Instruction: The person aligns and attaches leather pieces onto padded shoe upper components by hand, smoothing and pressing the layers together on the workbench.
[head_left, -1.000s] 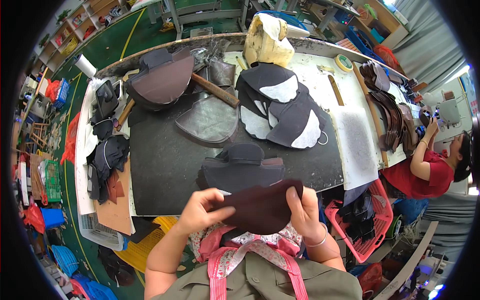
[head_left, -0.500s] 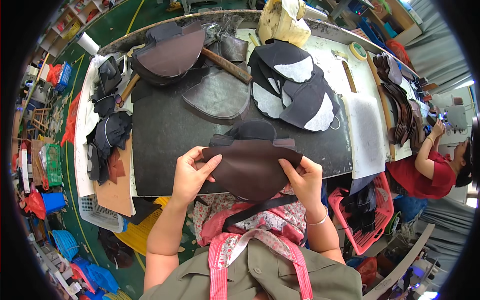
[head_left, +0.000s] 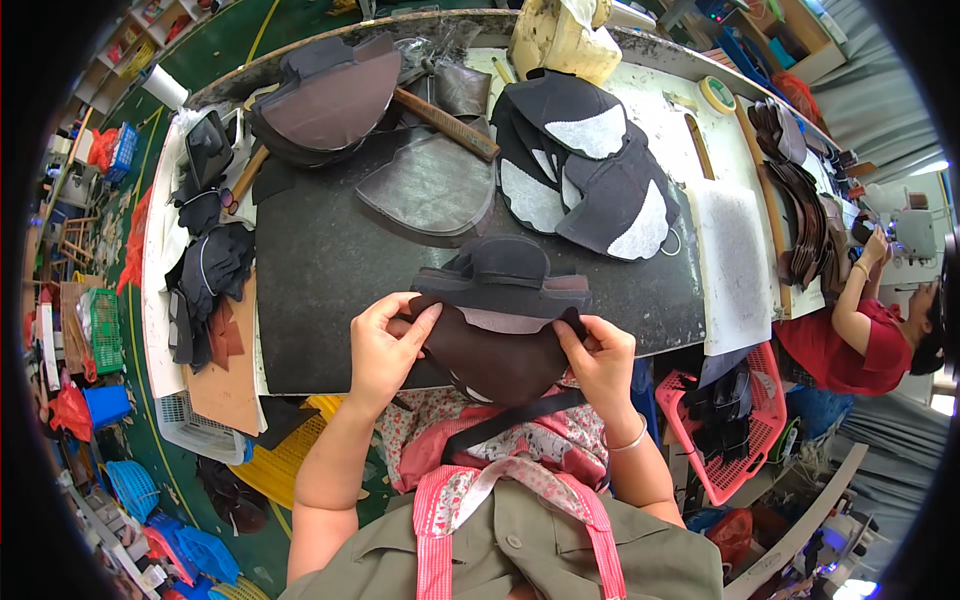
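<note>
A dark brown leather piece (head_left: 500, 355) is stretched between my two hands at the near edge of the table. My left hand (head_left: 388, 340) pinches its left corner between thumb and fingers. At the opposite corner, my right hand (head_left: 597, 358) pinches it the same way. The piece sags and curves in the middle, its lower part over my apron. Just beyond it lies a black piece with a rounded tab (head_left: 508, 262), partly covered by the leather; a mauve strip shows between them. Farther off rests a shiny dark half-round piece (head_left: 430, 185).
A wooden-handled hammer (head_left: 445, 122) lies beside stacked brown pieces (head_left: 325, 100). Black pieces with white patches (head_left: 590, 170) are heaped at centre right. A pink basket (head_left: 765, 420) stands below the table's right side. A co-worker in red (head_left: 850, 345) sits at the far right.
The upper edge of the brown leather has dropped toward me, uncovering more of the black piece and a mauve strip. Both hands have moved only slightly and keep their pinch.
</note>
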